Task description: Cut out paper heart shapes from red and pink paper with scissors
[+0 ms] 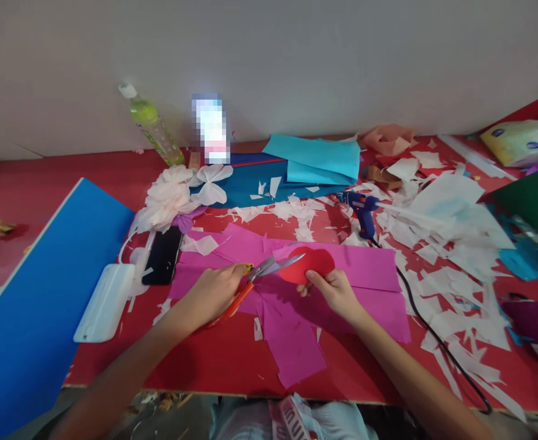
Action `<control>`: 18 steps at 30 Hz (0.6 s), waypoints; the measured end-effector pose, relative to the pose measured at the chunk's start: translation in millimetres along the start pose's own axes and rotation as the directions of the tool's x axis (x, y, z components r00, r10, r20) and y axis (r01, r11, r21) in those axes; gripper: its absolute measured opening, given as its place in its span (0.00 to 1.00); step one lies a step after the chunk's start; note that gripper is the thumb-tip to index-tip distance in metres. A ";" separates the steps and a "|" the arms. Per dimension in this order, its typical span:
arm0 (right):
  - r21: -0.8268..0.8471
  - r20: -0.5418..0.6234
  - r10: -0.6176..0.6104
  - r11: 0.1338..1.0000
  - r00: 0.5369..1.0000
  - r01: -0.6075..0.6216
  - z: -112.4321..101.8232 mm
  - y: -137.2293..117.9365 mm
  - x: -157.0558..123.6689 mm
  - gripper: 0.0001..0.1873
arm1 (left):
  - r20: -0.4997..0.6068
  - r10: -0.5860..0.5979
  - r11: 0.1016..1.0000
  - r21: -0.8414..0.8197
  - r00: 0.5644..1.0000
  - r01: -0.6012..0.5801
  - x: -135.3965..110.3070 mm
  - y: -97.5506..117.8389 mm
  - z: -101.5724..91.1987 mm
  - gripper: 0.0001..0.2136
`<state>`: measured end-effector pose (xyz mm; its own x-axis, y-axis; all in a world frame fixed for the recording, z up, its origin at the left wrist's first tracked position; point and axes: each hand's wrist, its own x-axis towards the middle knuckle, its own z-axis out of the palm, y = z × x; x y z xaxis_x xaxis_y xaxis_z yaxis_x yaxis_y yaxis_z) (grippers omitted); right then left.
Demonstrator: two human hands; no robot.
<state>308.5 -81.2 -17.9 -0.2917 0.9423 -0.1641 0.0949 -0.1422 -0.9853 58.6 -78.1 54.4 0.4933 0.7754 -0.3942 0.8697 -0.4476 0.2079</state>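
My left hand (216, 294) is closed on a pair of scissors (264, 269) with orange and yellow handles. The blades point right, and their tips overlap the edge of a red paper piece with rounded lobes (312, 264). My right hand (331, 288) pinches that red piece at its lower edge, thumb on top. Under both hands lie several magenta paper pieces (296, 348), spread over the red table. Some fingers of my left hand are hidden behind the handle.
A hot glue gun (364, 211) lies at the right, its black cord (422, 315) running to the front edge. White paper scraps (456, 244) cover the right side. A blue board (53, 287), white power bank (106, 302), dark phone (162, 255), white paper flower (168, 195) and tilted bottle (154, 128) are leftward.
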 end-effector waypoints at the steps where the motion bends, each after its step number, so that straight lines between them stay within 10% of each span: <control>1: 0.005 -0.002 -0.002 1.000 1.000 0.002 0.1 0.4 0.0 0.26 | 0.008 0.000 1.000 0.002 1.000 0.000 0.4 0.2 -0.1 0.17; 18: -0.024 0.020 -0.007 1.000 1.000 0.008 -2.2 -0.1 1.0 0.27 | 0.088 0.003 1.000 -0.018 0.996 -0.002 0.8 -2.5 -4.6 0.13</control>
<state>310.3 -79.6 -17.9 -0.3115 0.9370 -0.1579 0.1159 -0.1274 -0.9850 56.9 -74.3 57.7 0.4930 0.7318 -0.4705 0.8690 -0.4409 0.2248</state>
